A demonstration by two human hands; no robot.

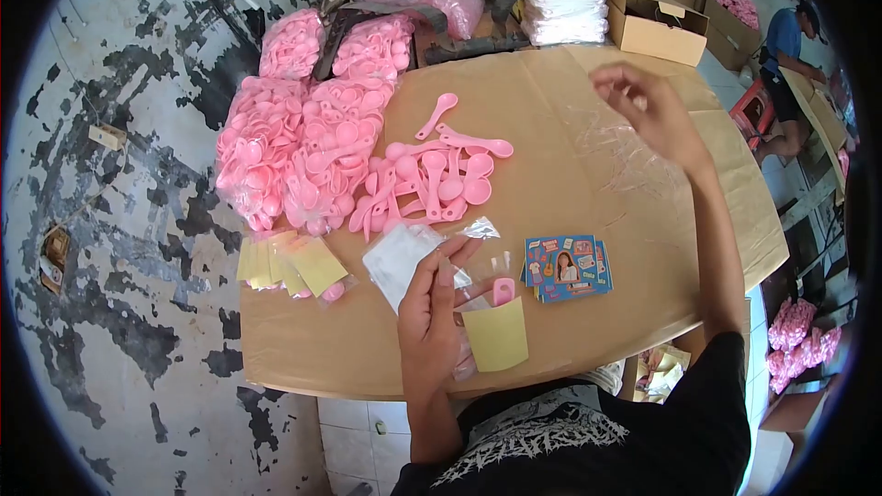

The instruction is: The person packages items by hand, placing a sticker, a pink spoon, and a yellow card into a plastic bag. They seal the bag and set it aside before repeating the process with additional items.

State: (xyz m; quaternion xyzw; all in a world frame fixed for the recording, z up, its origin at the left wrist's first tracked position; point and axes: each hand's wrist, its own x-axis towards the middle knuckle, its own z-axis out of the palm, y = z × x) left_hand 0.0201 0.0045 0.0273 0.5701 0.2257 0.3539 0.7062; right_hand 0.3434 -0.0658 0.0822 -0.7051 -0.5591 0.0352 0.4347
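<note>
above the table point(551, 184), left hand point(432, 303) grips packet point(496, 338), long axis pointing forward; right hand point(641, 112) free.

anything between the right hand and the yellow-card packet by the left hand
Nothing visible stands between the right hand and the yellow-card packet; the blue card stack lies low on the table, to the packet's right.

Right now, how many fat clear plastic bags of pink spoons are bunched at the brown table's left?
4: left front bag and right front bag, nearer; left back bag and right back bag, behind them. More may hide underneath.
</note>
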